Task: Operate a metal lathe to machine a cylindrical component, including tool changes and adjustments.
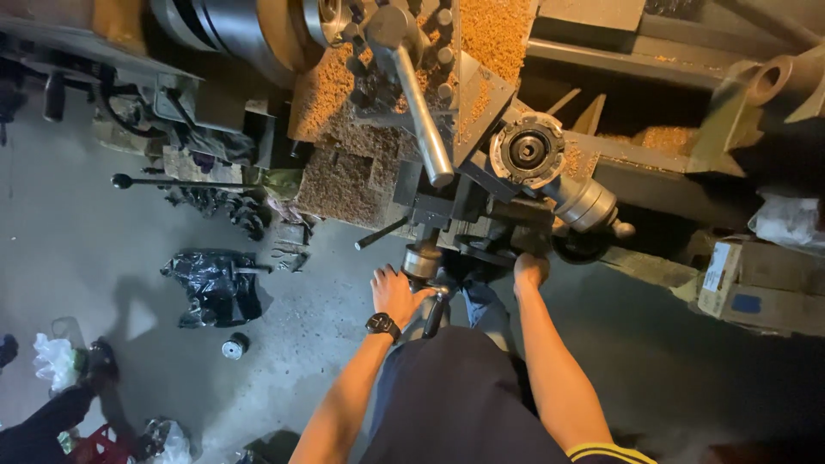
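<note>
Crank handle [423,260] at the front edge of the lathe carriage [481,210] is what my left hand [395,294] is on. It is a short steel cylinder, and its long axis points down and toward me, out from the machine's front face. My fingers curl up around its lower end, thumb on the right side; the grip looks closed, though I cannot tell how tightly.

Right hand [530,270] sits further right along the same front edge, fingers tucked up under a dark handwheel [577,245]. Whether they grip the rim or only press on it is hidden from here.

Both hands are level with each other. The left hand is the one on the crank handle; the right hand is apart from it, with the carriage's dark middle between them.

Above the carriage, a long polished lever [419,112] slants down toward me, ending just above the crank handle. Orange-brown shavings [494,30] cover the lathe bed. A black plastic bag [213,283] lies on the concrete floor [77,249], well to the left.
</note>
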